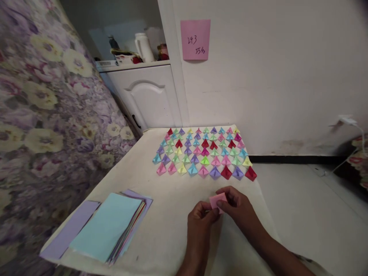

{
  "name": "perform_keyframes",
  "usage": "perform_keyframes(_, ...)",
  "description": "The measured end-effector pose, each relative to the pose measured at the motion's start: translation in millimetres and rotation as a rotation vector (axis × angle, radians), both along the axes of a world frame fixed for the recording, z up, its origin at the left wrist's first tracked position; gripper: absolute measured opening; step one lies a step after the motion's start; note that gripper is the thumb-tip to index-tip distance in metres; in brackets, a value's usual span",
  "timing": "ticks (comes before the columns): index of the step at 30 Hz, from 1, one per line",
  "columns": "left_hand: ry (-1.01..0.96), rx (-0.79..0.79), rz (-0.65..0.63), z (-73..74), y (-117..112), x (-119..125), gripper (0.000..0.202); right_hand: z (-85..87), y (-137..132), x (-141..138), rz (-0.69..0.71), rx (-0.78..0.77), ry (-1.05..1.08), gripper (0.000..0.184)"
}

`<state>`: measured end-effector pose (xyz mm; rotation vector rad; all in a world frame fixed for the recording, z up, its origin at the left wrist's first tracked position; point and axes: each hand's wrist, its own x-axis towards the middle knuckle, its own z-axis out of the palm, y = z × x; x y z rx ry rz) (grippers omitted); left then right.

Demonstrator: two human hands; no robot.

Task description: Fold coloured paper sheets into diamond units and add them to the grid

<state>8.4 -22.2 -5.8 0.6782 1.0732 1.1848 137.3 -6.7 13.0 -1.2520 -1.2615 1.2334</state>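
Note:
Both my hands pinch a small folded pink paper (217, 201) just above the near part of the cream table (149, 184). My left hand (201, 222) grips its lower left edge with closed fingers. My right hand (237, 205) holds its right side, thumb and fingers pressed on it. Beyond my hands, several rows of small folded paper shapes (204, 153) in pink, red, blue, green, yellow and purple cover the far part of the table. A stack of coloured paper sheets (110, 226), light blue on top, lies at the near left.
A flowered purple cloth (43, 126) hangs along the left. A white cabinet (146, 96) with a white bottle (143, 46) stands at the back. A pink sticky note (195, 39) is on the wall. White floor (310, 214) lies to the right.

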Motion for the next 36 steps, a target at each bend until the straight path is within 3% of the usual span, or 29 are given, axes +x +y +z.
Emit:
perform_keyframes(9, 0.084, -0.070, -0.183, 16.2, 0, -2, 0.030, 2.7, 1, 4, 0.029, -0.037, 0.031, 0.025)
perform_keyframes(15, 0.082, -0.109, -0.165, 9.0, 0, -1, 0.029, 1.5, 4, 4, 0.020, -0.029, 0.053, 0.021)
perform_keyframes(23, 0.109, -0.100, -0.259, 12.5, 1, -2, 0.040, -2.2, 8, 6, 0.014, -0.025, 0.076, 0.022)
perform_keyframes(30, 0.134, -0.120, -0.323, 8.5, 0, -2, 0.025, -3.4, 8, 6, 0.018, -0.020, 0.071, 0.023)
perform_keyframes(36, 0.105, -0.155, -0.334, 9.2, 0, -1, 0.026, -5.6, 10, 7, 0.026, -0.039, 0.129, 0.023)
